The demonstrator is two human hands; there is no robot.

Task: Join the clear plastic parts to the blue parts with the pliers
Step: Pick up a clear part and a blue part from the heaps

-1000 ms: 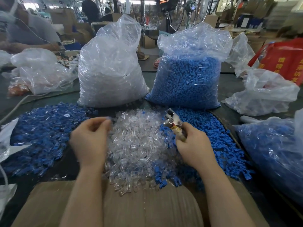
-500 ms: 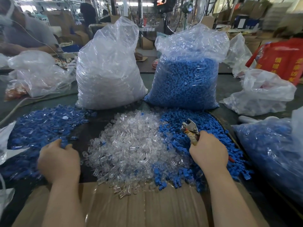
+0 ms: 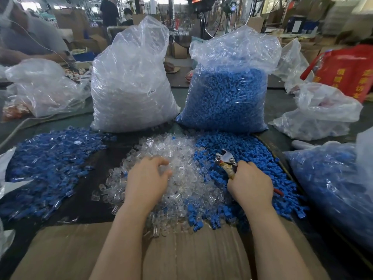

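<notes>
Presently, head view, 1 camera; landmark for all positions: the loose clear pile [image 3: 177, 170].

Item 1. Clear pile: small transparent plastic parts heaped on the dark table [image 3: 96, 199], spilling toward a cardboard sheet [image 3: 181, 255] at the near edge. Placed centrally, likely so either hand reaches it.

Item 2. Blue pile [image 3: 248, 158]: loose blue parts touching the clear pile on its right side. Feedstock kept adjacent, so a pair can be picked up in 1 reach.

Item 3. Mixed heap [image 3: 50, 168]: blue-and-clear pieces left of the clear pile, set apart from it; judged to be the finished joins, kept separate from the stock.

Item 4. Left hand [image 3: 146, 178]: lies on the near-left part of the clear pile, fingers loosely curled and dipping into the parts; whether a piece is pinched cannot be told. Judged step: fetching a clear part.

Item 5. Right hand [image 3: 250, 182]: right of the clear pile, over the blue pile, fingers clenched round the handles of the pliers [image 3: 225, 160]. Metal head points away from the person, raised clear of the parts; jaws appear empty.

Item 6. Clear-parts sack [image 3: 131, 87] and blue-parts sack [image 3: 228, 93]: 2 upright bags behind the clear pile, reserve stock.
</notes>
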